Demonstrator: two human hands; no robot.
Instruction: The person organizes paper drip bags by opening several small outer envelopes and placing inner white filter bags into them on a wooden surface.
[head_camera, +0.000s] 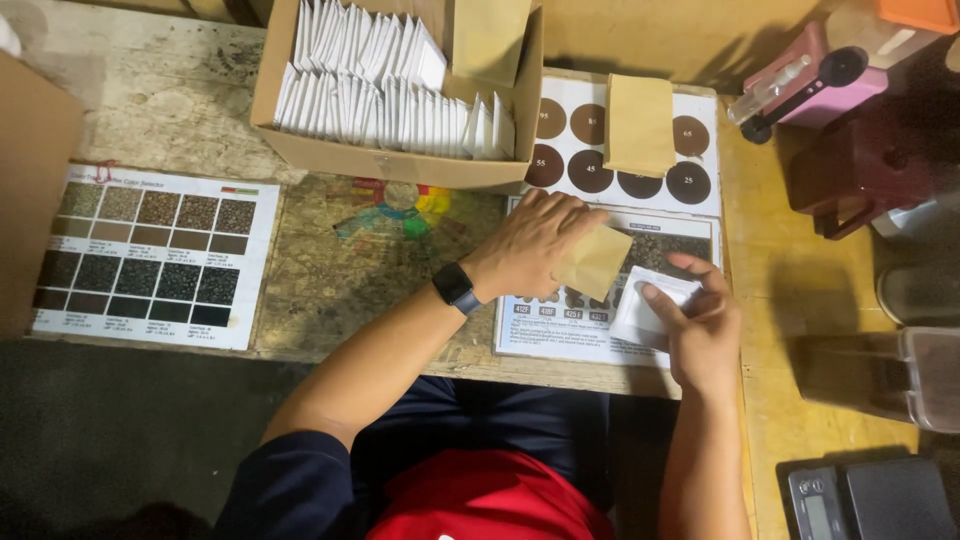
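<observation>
Two hands at work | left hand (530, 245) grips tan envelope (594, 262) | right hand (700, 325) pinches white packet (648, 305), possibly half-inserted | far-left box (400, 165) full of white packets

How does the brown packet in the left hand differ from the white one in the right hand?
The brown packet is tan paper, while the white packet is pale and glossy-looking. The brown packet sits tilted like a diamond under the left hand; the white packet lies flatter in the right hand. Both are small, flat and squarish.
</observation>
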